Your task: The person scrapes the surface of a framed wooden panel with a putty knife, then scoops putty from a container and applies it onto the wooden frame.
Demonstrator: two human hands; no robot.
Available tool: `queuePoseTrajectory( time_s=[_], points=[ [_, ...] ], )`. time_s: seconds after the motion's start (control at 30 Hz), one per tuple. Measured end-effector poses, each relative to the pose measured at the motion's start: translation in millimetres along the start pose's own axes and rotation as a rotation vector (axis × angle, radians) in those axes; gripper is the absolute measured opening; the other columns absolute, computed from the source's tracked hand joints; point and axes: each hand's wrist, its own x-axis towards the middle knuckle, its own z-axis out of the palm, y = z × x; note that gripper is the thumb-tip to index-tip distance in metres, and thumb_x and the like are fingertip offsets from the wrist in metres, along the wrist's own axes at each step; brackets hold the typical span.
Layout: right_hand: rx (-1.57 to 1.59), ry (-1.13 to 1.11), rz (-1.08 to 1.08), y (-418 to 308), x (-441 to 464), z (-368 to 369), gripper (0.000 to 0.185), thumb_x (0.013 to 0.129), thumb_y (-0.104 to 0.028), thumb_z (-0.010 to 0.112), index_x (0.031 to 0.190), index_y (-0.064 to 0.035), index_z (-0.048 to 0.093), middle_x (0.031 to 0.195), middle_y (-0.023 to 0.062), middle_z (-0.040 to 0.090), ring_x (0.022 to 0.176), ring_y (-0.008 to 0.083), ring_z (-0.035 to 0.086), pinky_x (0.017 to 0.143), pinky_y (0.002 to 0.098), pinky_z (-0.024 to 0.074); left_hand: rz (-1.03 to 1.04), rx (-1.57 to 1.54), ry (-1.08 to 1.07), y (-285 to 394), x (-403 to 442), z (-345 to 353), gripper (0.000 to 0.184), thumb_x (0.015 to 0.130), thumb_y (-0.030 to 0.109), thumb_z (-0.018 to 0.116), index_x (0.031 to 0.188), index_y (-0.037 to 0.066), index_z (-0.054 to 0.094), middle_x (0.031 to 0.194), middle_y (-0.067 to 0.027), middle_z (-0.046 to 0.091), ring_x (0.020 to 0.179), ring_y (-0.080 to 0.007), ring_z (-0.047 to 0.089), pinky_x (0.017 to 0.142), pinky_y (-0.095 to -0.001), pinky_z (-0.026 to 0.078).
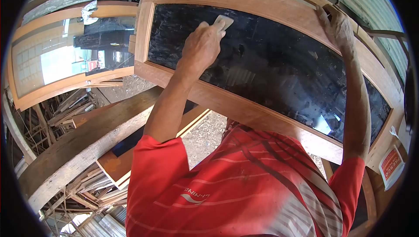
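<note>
A wooden-framed panel (262,84) with dark, shiny, glass-like infill lies tilted in front of my chest. Smears and whitish streaks mark its surface. Near the panel's upper left, my left hand (203,47) pinches a pale flat pad (224,20) and presses it to the dark surface; its exact kind is unclear. At the far side, my right hand (339,27) is curled over the top rail of the wooden frame (279,5), gripping its edge.
Another glazed wooden frame (43,58) stands at the left, with a white crumpled cloth (89,12) on it. Below it runs a thick timber beam (87,145) over scrap wood (83,193). A white-and-red packet (391,167) is at the right, and corrugated sheeting (366,1) behind.
</note>
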Motion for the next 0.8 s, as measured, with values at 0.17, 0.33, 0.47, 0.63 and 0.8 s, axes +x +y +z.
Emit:
queuePoseTrajectory(
  time_s=[0.17, 0.33, 0.47, 0.63, 0.8],
  points=[
    [-0.007, 0.014, 0.033, 3, 5, 3, 0.048, 0.107, -0.046, 0.063, 0.103, 0.0005, 0.075, 0.1, 0.0274, 0.073, 0.096, 0.0469, 0.071, 0.086, 0.0505, 0.0543, -0.018, 0.083, -0.053, 4, 11, -8, 0.03, 0.109, 0.02, 0.062, 0.136, 0.009, 0.069, 0.098, -0.0285, 0.066, 0.095, -0.0506, 0.068, 0.083, -0.0576, 0.054],
    [0.008, 0.026, 0.04, 4, 7, -1, 0.048, 0.107, -0.046, 0.063, 0.102, 0.0, 0.074, 0.099, 0.0269, 0.073, 0.094, 0.048, 0.07, 0.085, 0.0514, 0.0535, 0.004, 0.109, -0.091, 10, 15, -16, 0.027, 0.11, 0.02, 0.059, 0.133, 0.009, 0.069, 0.097, -0.0282, 0.066, 0.094, -0.051, 0.068, 0.082, -0.0586, 0.054],
    [0.042, 0.039, 0.041, 3, 0, 5, 0.046, 0.107, -0.045, 0.064, 0.102, -0.0004, 0.073, 0.1, 0.0257, 0.072, 0.095, 0.0478, 0.069, 0.085, 0.0516, 0.0533, 0.013, 0.097, -0.108, 4, 18, -15, 0.03, 0.11, 0.021, 0.061, 0.136, 0.01, 0.068, 0.099, -0.0286, 0.067, 0.094, -0.0513, 0.068, 0.083, -0.0586, 0.054],
    [0.018, 0.041, 0.005, 10, 4, 5, 0.047, 0.107, -0.046, 0.064, 0.102, 0.0003, 0.073, 0.103, 0.0247, 0.073, 0.097, 0.0473, 0.069, 0.086, 0.051, 0.0538, -0.01, 0.089, -0.16, 5, 14, -23, 0.035, 0.109, 0.021, 0.063, 0.141, 0.011, 0.069, 0.098, -0.0284, 0.067, 0.095, -0.0498, 0.068, 0.085, -0.0567, 0.054],
    [0.033, 0.003, 0.084, -1, 3, 0, 0.048, 0.108, -0.045, 0.063, 0.102, 0.0011, 0.074, 0.103, 0.0238, 0.074, 0.098, 0.0468, 0.07, 0.088, 0.0509, 0.0539, 0.0, 0.067, -0.125, 4, 22, -24, 0.036, 0.107, 0.02, 0.065, 0.141, 0.007, 0.069, 0.101, -0.0274, 0.068, 0.096, -0.0485, 0.068, 0.087, -0.055, 0.054]
  ],
)
